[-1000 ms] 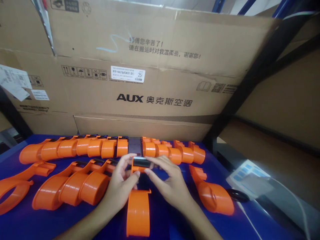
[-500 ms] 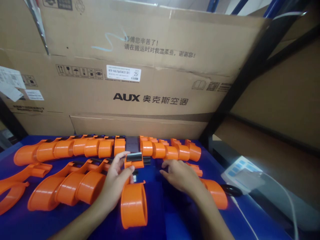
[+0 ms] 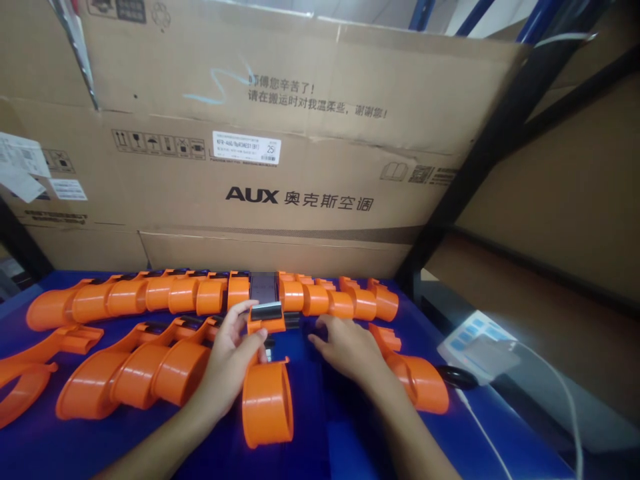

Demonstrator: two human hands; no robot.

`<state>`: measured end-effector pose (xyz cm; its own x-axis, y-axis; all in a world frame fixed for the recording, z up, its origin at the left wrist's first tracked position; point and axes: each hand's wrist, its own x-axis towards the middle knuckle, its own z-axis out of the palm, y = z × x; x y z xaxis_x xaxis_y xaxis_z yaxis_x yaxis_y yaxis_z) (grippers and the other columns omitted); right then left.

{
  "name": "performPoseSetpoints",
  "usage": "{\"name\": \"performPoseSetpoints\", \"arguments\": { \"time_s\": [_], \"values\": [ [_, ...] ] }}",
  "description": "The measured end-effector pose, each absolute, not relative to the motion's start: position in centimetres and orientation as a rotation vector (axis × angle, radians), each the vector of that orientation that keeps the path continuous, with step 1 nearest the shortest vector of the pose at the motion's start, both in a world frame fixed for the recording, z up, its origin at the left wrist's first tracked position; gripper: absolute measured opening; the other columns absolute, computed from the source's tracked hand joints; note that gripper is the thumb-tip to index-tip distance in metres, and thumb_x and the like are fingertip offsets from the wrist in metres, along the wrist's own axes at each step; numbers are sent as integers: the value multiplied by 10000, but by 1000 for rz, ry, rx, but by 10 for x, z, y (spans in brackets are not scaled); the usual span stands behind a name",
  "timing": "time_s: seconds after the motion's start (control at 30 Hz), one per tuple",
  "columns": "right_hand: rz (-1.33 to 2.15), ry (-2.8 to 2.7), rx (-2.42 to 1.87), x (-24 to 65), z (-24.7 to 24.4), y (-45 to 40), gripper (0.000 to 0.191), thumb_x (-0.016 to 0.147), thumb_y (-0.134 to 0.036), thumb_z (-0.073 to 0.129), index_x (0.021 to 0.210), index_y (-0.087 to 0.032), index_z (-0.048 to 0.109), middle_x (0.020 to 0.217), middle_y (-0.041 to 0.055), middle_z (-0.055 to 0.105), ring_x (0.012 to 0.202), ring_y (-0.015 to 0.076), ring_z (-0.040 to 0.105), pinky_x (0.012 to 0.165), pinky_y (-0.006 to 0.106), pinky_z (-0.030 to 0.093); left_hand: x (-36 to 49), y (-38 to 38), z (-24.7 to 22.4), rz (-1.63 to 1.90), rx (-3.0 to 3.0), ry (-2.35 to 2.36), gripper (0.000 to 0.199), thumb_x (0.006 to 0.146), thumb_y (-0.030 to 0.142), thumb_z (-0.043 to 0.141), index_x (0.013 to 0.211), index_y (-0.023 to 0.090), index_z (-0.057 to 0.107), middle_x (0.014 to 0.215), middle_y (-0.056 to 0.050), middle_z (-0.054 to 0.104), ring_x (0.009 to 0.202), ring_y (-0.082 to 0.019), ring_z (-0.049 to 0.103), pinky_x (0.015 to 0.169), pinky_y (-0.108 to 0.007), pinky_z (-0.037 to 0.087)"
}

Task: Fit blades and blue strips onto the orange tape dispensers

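My left hand grips an orange tape dispenser by its neck, thumb in front. The round hub hangs toward me, and a dark plate with a toothed metal edge sits at its head. My right hand hovers over the blue surface right of the dispenser, thumb and forefinger apart, with nothing visible between them; its other fingers are partly hidden. Dark cylindrical pieces lie between the two hands, behind the held dispenser. Small black and white pieces show just under its head.
Orange dispensers line the back of the blue table, with a dark grey tray among them. More dispensers lie at left and a few at right. A white-and-blue box with a cable stands right. A large carton walls the back.
My right hand has shifted slightly left, toward the dispenser. The left hand keeps its hold on the dispenser almost unmoved. The view has turned a little.
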<state>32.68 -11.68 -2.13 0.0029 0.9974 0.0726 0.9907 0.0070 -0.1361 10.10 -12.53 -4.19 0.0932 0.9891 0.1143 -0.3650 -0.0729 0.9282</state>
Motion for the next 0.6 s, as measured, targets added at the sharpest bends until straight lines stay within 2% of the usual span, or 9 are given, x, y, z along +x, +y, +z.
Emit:
{"name": "performPoseSetpoints", "arguments": {
  "time_s": [0.17,0.33,0.47,0.6],
  "values": [
    [94,-2125,-2128,323,-23,-115,197,888,-406,657,918,-220,712,896,104,766,903,320,727,695,355,452,102,-124,-45,1356,1059,787,465,844,280,730,1259,283,521,1075,-2,624,554,-80,610,584,-270,524],
    [111,-2097,-2080,318,-23,-116,206,862,-358,677,1006,-212,681,918,93,759,891,301,715,653,324,413,102,-124,-46,1346,1078,788,489,845,296,734,1285,268,524,1074,-17,631,550,-84,600,562,-272,523],
    [139,-2084,-1985,317,-17,-118,198,867,-324,664,1037,-223,659,823,40,728,742,230,677,593,288,380,103,-122,-46,1349,1092,819,494,841,333,747,1285,256,546,1135,-41,636,541,-68,584,544,-254,504],
    [299,-1932,-1580,315,-13,-118,143,912,-327,636,985,-215,689,699,1,655,632,185,597,583,283,420,102,-120,-48,1358,1092,827,489,838,359,757,1272,251,561,1089,-32,649,513,-49,526,515,-231,469]
  ]
}}
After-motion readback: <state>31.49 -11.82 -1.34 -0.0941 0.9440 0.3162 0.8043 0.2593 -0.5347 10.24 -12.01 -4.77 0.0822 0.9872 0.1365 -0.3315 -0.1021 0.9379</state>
